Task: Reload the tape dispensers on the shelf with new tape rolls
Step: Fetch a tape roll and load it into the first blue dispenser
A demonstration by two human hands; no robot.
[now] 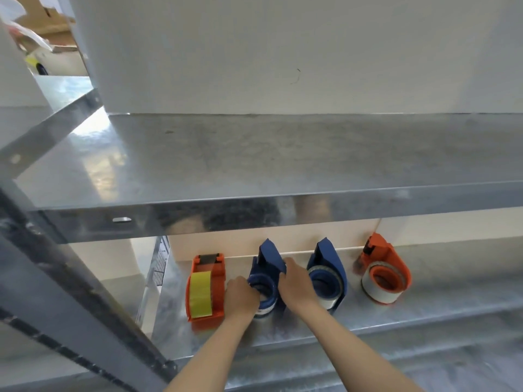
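Note:
Several tape dispensers stand in a row on the lower metal shelf (424,312). At the left is an orange dispenser (205,290) holding yellow tape. Beside it, a blue dispenser (268,261) carries a clear tape roll (266,304) on its hub. My left hand (242,295) grips that roll from the left. My right hand (294,281) holds the blue dispenser's right side. A second blue dispenser (328,273) and a second orange dispenser (385,275) stand to the right, each with a whitish roll.
The upper shelf (283,159) juts out above the row, its front lip (254,219) just over my hands. A slanted grey upright (85,292) crosses the left side. The white wall (283,52) is behind. Cardboard scraps (48,26) lie at top left.

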